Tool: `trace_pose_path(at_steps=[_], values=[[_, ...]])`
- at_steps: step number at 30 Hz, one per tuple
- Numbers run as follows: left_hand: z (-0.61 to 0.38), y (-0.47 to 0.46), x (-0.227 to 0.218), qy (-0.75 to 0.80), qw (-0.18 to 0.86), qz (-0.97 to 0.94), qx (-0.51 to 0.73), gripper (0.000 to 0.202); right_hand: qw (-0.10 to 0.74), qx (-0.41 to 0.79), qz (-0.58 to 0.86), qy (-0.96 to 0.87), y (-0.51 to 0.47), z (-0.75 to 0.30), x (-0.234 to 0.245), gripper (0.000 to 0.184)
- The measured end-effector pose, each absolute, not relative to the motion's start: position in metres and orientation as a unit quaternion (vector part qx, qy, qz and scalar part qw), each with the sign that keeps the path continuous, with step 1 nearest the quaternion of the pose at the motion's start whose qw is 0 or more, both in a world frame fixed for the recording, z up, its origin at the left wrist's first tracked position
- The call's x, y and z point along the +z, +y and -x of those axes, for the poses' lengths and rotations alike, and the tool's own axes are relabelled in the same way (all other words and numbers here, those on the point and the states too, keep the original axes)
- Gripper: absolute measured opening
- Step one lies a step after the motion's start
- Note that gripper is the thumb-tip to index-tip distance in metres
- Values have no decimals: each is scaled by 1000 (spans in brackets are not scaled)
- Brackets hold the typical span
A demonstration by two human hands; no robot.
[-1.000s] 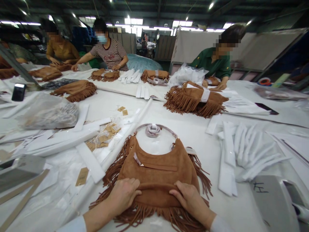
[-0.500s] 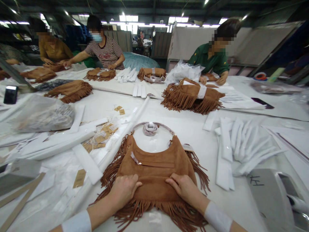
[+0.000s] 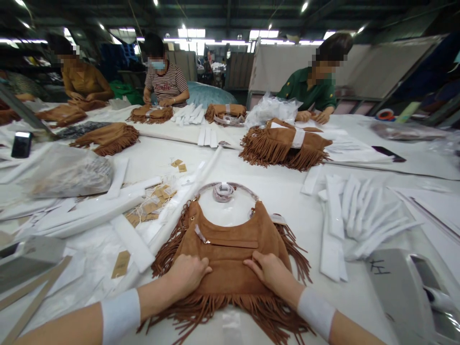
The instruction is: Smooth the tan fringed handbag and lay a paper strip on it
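A brown suede handbag [image 3: 230,273] with long fringe lies flat on the white table in front of me, its curved handle away from me. A zip with a wrapped pull runs across its upper front. A coiled, wrapped strap [image 3: 223,192] sits inside the handle's loop. My left hand [image 3: 190,273] is closed on the suede at the bag's left side, fingers curled and thumb pointing inward. On the right side, my right hand [image 3: 271,273] pinches the suede, thumb and fingers bent together. Some fingertips of both hands are hidden.
Left of the bag lie brown paper tags [image 3: 154,203], white padded strips [image 3: 132,242] and a plastic bag [image 3: 72,172]. More white strips [image 3: 336,206] and a grey tape dispenser [image 3: 398,292] are at right. A folded fringed bag [image 3: 283,146] lies beyond; co-workers work across the table.
Both my hands have shifted only slightly on the bag, which stays in place. Across the table, the co-worker in the striped shirt has drawn an outstretched arm back in.
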State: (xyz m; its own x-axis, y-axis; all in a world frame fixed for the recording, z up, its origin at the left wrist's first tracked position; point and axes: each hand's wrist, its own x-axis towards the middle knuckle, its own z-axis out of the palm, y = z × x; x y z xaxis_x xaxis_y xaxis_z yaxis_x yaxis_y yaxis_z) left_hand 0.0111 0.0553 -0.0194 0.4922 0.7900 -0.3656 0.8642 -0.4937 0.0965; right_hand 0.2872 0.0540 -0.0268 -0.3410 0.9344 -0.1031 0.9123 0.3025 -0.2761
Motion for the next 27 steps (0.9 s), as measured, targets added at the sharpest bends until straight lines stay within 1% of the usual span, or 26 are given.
trace_pose_path(at_steps=[4, 6, 7, 10, 11, 13, 15, 21, 27], values=[[-13, 58, -21, 480, 130, -856, -144, 34, 13, 99, 542, -834, 54, -284, -28, 29], [-11, 56, -23, 470, 115, -867, -119, 28, 10, 71, 524, -849, 54, -282, -30, 26], [-10, 56, -23, 451, 103, -881, -95, 28, 12, 45, 512, -858, 54, -282, -32, 23], [-6, 58, -24, 320, 82, -944, -12, 50, 21, -39, 457, -888, 56, -282, -38, 12], [-4, 61, -25, 260, 90, -961, 3, 53, 24, -51, 437, -898, 57, -283, -41, 10], [-2, 67, -27, 167, 121, -978, 9, 51, 30, -34, 406, -913, 59, -285, -45, 11], [0, 75, -31, 123, 156, -980, 4, 48, 41, -1, 390, -920, 60, -287, -48, 14], [5, 83, -42, 103, 233, -967, 20, 50, 103, 53, 419, -901, 47, -293, -44, 19], [3, 82, -44, 100, 303, -948, 16, 53, 140, 58, 442, -884, 34, -298, -44, 18]])
